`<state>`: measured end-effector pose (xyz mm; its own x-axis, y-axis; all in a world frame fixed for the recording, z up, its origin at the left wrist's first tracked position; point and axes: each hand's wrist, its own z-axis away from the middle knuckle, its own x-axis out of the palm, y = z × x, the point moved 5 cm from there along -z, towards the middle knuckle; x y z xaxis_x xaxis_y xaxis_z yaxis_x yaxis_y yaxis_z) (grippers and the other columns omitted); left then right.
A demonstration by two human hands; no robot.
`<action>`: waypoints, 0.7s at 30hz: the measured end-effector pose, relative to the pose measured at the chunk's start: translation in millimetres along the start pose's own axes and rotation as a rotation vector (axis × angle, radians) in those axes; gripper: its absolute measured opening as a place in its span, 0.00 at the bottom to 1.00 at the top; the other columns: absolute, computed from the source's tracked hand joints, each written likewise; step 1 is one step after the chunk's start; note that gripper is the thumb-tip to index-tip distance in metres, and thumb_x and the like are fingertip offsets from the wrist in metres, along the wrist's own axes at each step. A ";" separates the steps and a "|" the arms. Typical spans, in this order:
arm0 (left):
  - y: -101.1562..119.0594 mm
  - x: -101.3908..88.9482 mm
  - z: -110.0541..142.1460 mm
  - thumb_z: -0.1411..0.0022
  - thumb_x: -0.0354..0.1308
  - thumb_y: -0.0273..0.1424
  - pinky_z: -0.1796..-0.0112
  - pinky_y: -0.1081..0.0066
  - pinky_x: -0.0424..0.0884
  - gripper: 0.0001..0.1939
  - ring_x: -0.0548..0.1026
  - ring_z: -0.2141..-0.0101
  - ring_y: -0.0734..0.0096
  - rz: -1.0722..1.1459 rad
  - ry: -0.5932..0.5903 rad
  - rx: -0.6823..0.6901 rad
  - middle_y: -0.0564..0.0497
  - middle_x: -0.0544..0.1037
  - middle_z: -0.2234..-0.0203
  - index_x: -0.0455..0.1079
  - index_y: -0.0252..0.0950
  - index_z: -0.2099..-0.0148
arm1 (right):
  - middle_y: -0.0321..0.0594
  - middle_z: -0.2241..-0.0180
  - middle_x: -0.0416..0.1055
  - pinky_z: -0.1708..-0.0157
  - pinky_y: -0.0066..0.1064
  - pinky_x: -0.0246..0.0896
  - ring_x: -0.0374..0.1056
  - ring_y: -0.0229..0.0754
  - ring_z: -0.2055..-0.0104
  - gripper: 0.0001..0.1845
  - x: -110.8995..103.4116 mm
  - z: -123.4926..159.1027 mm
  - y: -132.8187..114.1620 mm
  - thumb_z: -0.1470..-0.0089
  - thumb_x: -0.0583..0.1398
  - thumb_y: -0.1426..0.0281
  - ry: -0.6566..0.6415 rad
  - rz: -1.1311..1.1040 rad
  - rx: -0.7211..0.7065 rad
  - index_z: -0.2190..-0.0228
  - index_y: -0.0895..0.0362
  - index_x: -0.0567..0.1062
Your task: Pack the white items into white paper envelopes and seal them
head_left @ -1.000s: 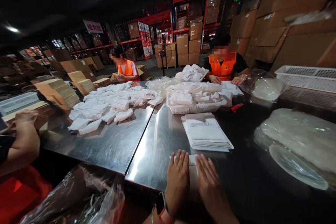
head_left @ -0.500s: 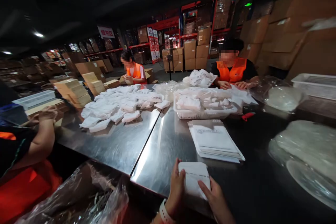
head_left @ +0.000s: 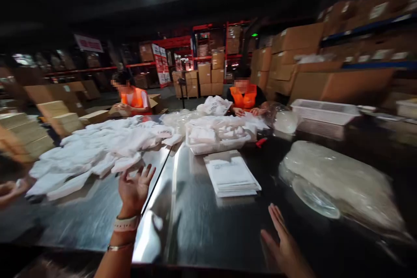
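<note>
My left hand point(head_left: 135, 189) is raised over the steel table point(head_left: 182, 226), palm up, fingers spread, holding nothing. It hangs just short of a heap of white folded packets point(head_left: 94, 147) spread over the left half of the table. My right hand point(head_left: 283, 243) lies low at the near edge, fingers stretched out flat and empty. A stack of white flat bags point(head_left: 231, 173) rests between and beyond my two hands. The small white packet I held a moment ago is not in my hands, and I cannot pick it out.
A white basket point(head_left: 218, 145) full of packets stands past the stack. Clear plastic bundles point(head_left: 332, 180) lie on the right. Two people in orange vests sit at the far side point(head_left: 244, 97) point(head_left: 132, 97). Another person's hand point(head_left: 9, 191) shows at the left edge. Cardboard boxes point(head_left: 309, 52) line the right.
Both hands let go of the small white packet. My left hand swung up and left toward the heap with fingers spread; my right hand opened flat. The view turned left.
</note>
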<state>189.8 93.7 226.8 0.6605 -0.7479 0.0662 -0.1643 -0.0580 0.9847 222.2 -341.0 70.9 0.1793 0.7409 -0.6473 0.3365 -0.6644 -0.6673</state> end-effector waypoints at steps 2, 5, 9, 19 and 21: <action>-20.1 20.3 -13.3 0.35 0.44 0.40 0.53 0.57 0.73 0.18 0.77 0.54 0.64 0.301 -0.083 -0.206 0.54 0.80 0.58 0.68 0.44 0.49 | 0.64 0.37 0.54 0.39 0.58 0.48 0.44 0.62 0.32 0.43 -33.6 -17.2 28.3 0.45 0.47 0.48 0.214 0.218 0.076 0.41 0.69 0.63; -61.3 76.4 18.0 0.42 0.57 0.40 0.54 0.54 0.73 0.22 0.79 0.58 0.58 0.281 -0.551 -0.405 0.42 0.80 0.58 0.68 0.35 0.48 | 0.69 0.39 0.56 0.39 0.66 0.34 0.43 0.67 0.33 0.38 -81.2 -38.3 62.2 0.47 0.46 0.55 0.409 0.465 0.120 0.47 0.72 0.68; -100.6 131.3 63.1 0.39 0.54 0.43 0.56 0.57 0.74 0.22 0.79 0.59 0.57 -0.155 -0.777 -0.129 0.41 0.80 0.60 0.70 0.32 0.50 | 0.55 0.64 0.77 0.40 0.62 0.40 0.65 0.64 0.45 0.16 -119.3 -65.6 82.7 0.53 0.51 0.65 0.307 0.348 0.175 0.69 0.55 0.76; -95.5 226.0 58.1 0.36 0.51 0.22 0.49 0.64 0.67 0.11 0.75 0.55 0.64 -0.795 -0.886 0.517 0.48 0.79 0.62 0.74 0.34 0.65 | 0.42 0.69 0.77 0.65 0.35 0.69 0.73 0.42 0.69 0.18 -6.3 -197.2 -21.2 0.46 0.60 0.59 -0.099 -0.118 0.024 0.61 0.60 0.77; -101.9 235.0 55.8 0.35 0.56 0.26 0.54 0.63 0.70 0.07 0.76 0.61 0.67 -0.896 -0.908 0.499 0.50 0.78 0.66 0.73 0.33 0.66 | 0.39 0.69 0.76 0.66 0.34 0.69 0.72 0.39 0.70 0.17 17.6 -224.3 -29.3 0.44 0.61 0.60 -0.134 -0.132 0.028 0.59 0.61 0.76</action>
<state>320.9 -113.1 133.1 0.0032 -0.4837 -0.8752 -0.3101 -0.8326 0.4590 422.9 -286.5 161.8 0.0104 0.8033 -0.5955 0.3227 -0.5663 -0.7584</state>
